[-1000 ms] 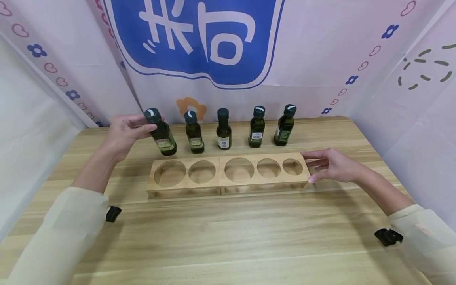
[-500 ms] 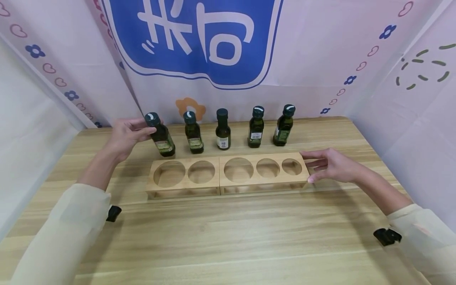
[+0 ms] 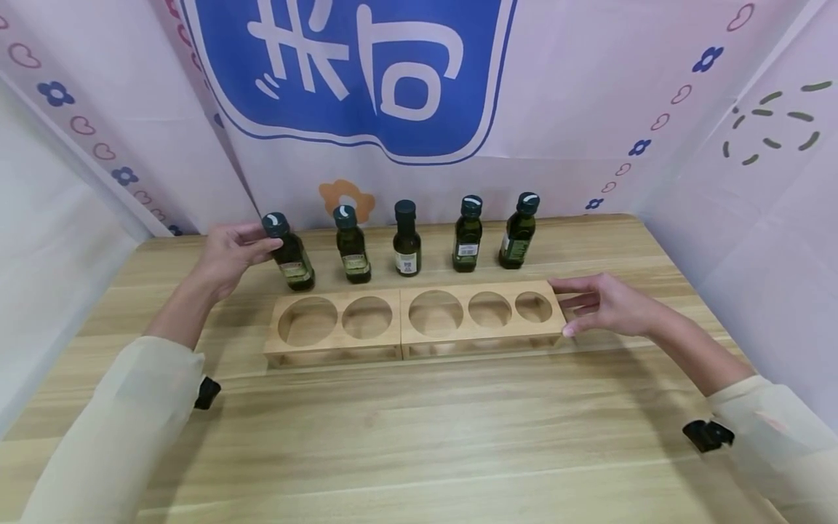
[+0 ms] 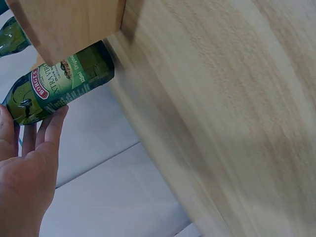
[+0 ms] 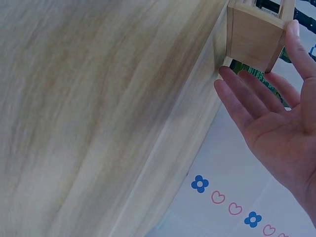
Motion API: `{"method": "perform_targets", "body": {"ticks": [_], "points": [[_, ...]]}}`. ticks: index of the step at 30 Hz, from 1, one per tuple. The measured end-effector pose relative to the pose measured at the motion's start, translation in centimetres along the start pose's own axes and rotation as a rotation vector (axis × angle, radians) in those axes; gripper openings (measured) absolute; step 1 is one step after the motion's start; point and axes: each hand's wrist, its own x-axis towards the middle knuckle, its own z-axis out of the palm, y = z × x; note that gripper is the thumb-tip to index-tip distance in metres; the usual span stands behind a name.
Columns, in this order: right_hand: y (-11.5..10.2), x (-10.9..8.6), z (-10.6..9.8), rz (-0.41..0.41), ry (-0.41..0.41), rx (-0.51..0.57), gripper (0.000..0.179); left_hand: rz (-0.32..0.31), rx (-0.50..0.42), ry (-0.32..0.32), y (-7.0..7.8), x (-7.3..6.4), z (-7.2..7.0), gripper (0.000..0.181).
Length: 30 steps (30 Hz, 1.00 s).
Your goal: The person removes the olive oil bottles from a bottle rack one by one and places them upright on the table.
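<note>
My left hand (image 3: 230,256) grips a dark green olive oil bottle (image 3: 296,266) around its neck, just behind the left end of a wooden bottle rack (image 3: 334,354). In the left wrist view, the label (image 4: 58,79) on this olive oil bottle reads BORGES and EXTRA VIRGIN. At the rack's other end, my right hand (image 3: 605,306) holds the two corners, thumb at the front and index finger at the back. The rack is two blocks set end to end, with two round holes in the left one and three in the right one. No bottle stands in the holes.
Several more small green bottles, such as the middle bottle (image 3: 407,244) and the rightmost bottle (image 3: 519,236), stand in a row behind the rack. A printed cloth (image 3: 556,109) hangs close behind them. Wood-grain tabletop (image 3: 419,429) extends in front of the rack.
My left hand and its bottle have moved slightly toward the rack and down in the head view. The right hand keeps its place on the rack; the whole view has shifted a little.
</note>
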Motion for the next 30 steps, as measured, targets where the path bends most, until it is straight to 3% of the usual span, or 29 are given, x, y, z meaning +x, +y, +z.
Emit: {"method": "perform_targets", "body": {"ticks": [25, 30], "points": [[-0.1, 0.2, 0.2, -0.005, -0.009, 0.011, 0.079, -0.032, 0.001, 0.03, -0.8, -0.2, -1.2, 0.029], [-0.1, 0.0, 0.1, 0.002, -0.001, 0.009, 0.079, -0.005, 0.109, 0.052, -1.0, 0.1, -1.0, 0.027]]}}
